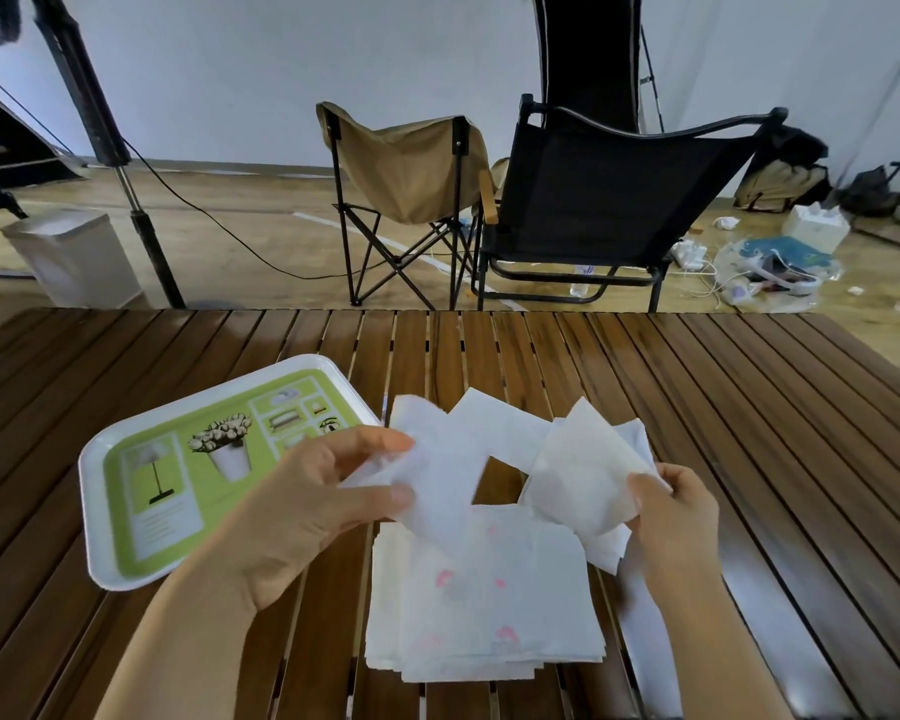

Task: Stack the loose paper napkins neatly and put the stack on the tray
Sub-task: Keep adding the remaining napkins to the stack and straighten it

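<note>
A rough stack of white napkins with pink prints lies on the slatted wooden table in front of me. My left hand pinches one white napkin lifted above the stack. My right hand pinches another white napkin, also raised. More loose napkins lie behind and beside these. The white tray with a green printed panel sits on the table at the left, with nothing on it.
The wooden slat table stretches wide to the right and far side. Beyond its far edge stand a tan folding chair, a black chair, a white bin and a light stand.
</note>
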